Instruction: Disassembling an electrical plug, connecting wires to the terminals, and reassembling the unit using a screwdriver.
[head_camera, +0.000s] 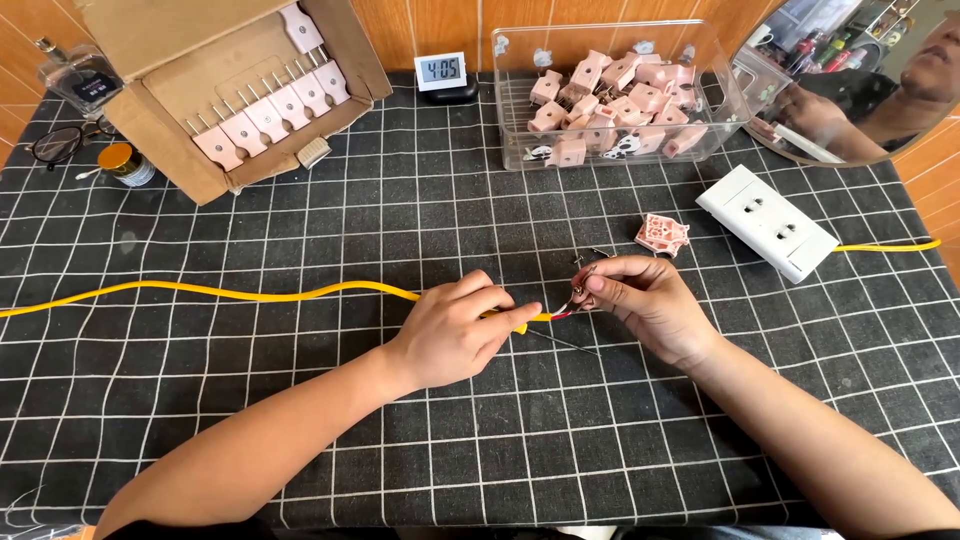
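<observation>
A yellow cable runs from the left edge across the black checked mat to the middle. My left hand pinches the cable near its stripped end, where a red wire shows. My right hand holds a small metal plug pin against that bare wire end. The two hands are almost touching. A pink plug shell half lies on the mat just beyond my right hand. A thin metal tool tip pokes out below my left fingers.
A clear plastic bin of pink plug parts stands at the back. A cardboard box with finished pink plugs sits back left. A white socket strip with yellow cord lies at right. A small digital clock, glasses and a mirror are nearby.
</observation>
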